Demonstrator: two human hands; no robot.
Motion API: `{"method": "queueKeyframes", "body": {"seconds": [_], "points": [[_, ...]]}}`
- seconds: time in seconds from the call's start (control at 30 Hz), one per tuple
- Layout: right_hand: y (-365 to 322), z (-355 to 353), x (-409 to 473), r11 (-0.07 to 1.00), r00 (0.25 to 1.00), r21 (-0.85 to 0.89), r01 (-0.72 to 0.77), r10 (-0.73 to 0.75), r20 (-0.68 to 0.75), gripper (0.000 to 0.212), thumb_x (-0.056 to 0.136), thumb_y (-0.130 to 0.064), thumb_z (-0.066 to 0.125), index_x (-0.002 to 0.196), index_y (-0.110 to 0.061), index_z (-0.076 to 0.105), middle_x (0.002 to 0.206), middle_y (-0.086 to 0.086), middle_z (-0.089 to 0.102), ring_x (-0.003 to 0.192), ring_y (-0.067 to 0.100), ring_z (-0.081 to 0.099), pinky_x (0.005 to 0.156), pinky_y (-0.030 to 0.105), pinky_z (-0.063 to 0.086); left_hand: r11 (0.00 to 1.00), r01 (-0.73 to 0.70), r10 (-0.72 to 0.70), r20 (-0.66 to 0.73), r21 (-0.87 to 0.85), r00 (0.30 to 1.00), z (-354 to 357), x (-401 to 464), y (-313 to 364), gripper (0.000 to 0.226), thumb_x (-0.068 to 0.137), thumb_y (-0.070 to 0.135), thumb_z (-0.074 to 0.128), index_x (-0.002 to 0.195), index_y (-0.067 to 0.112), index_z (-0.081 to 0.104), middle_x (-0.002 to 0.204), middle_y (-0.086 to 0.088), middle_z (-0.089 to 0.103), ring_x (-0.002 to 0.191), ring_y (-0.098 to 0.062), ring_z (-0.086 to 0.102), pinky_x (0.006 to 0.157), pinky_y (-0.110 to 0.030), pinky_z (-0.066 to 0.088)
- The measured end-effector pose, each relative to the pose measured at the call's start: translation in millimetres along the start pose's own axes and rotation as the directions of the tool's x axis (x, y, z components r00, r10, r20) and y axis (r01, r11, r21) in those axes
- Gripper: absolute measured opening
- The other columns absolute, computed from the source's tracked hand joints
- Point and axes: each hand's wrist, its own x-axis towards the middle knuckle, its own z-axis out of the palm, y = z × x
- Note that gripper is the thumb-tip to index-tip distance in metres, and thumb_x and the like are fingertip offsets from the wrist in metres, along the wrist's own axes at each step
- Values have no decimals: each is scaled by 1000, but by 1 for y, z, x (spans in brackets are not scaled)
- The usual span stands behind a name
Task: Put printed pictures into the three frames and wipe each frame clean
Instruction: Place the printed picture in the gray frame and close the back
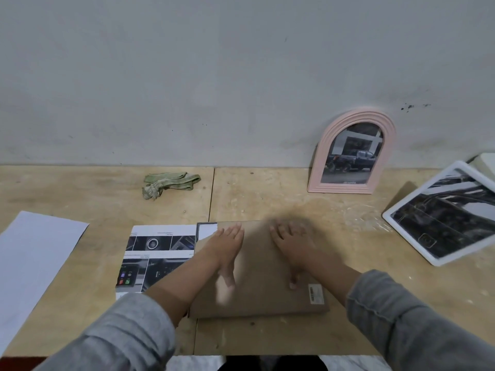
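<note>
A plain workroom or makeshift workshop, by the look of it: the bench is bare plywood sheets butted together, scuffed and smeared with pale dried patches. Behind it stands a grey unpainted wall, stained and speckled with dark marks. A crumpled green rag lies near the wall.

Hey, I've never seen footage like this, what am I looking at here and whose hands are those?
This is one picture from a camera worn on a person's head, looking down at a wooden table. There is no robot. The left hand and right hand press flat on the brown backing board of a frame lying face down; neither has a grip on anything. A printed sheet lies beside it, and blank paper further left. A green cloth waits near the wall. A pink arched frame and a white frame already hold pictures.
</note>
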Motion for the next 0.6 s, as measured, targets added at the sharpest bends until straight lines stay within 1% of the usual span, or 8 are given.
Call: {"method": "queueKeyframes", "body": {"seconds": [0.13,0.2,0.27,0.37,0.43,0.5,0.6], "points": [[-4,1,4,999,1000,-54,-4,4,2,140,55,-27,90,148,-6,-12,155,21,-15,141,47,-3,113,57,1,999,-31,31,-2,-29,1000,2,2,-5,145,53,48,87,150,2,-10,159,-14,-12,148,-25,-7,120,-39,0],[-8,1,5,997,1000,-72,-14,15,6,141,54,-26,90,148,-3,-13,155,24,-14,140,49,-4,113,57,0,997,-42,42,-2,-66,999,8,2,-7,147,52,46,88,149,3,-14,158,-13,-17,147,-25,-12,118,-39,-2],[-9,2,4,998,1000,-64,-20,21,10,142,54,-24,90,147,-2,-15,154,24,-16,140,50,-6,113,57,0,989,-52,55,13,-141,998,14,2,-11,151,52,45,89,148,5,-20,157,-10,-23,145,-24,-18,116,-38,-7],[-6,3,2,1000,1000,-11,-21,21,10,145,53,-24,91,147,-5,-17,154,20,-20,141,47,-10,113,56,-1,972,-51,58,24,-227,998,18,3,-18,154,49,47,90,148,11,-22,156,-7,-26,145,-22,-21,115,-40,-9],[-2,4,0,1000,1000,19,-14,14,-11,146,51,-27,91,148,-9,-16,155,16,-20,142,44,-10,113,55,0,976,-38,41,13,-216,999,17,3,-18,156,46,51,89,148,13,-22,156,-7,-28,145,-23,-21,116,-45,-5],[2,6,-4,999,999,36,-15,17,-37,145,51,-32,91,149,-9,-13,157,14,-16,144,38,-7,114,53,3,987,8,-9,-10,-161,1000,18,2,-15,159,43,55,89,147,9,-22,154,-12,-30,145,-29,-20,117,-48,0],[7,11,-12,995,993,31,-90,93,-76,143,53,-49,87,148,-3,-9,156,20,-2,144,36,4,115,49,9,988,90,-94,-25,-126,995,17,-1,-8,159,45,54,89,145,-1,-22,154,-20,-27,145,-34,-18,119,-45,4]]}}
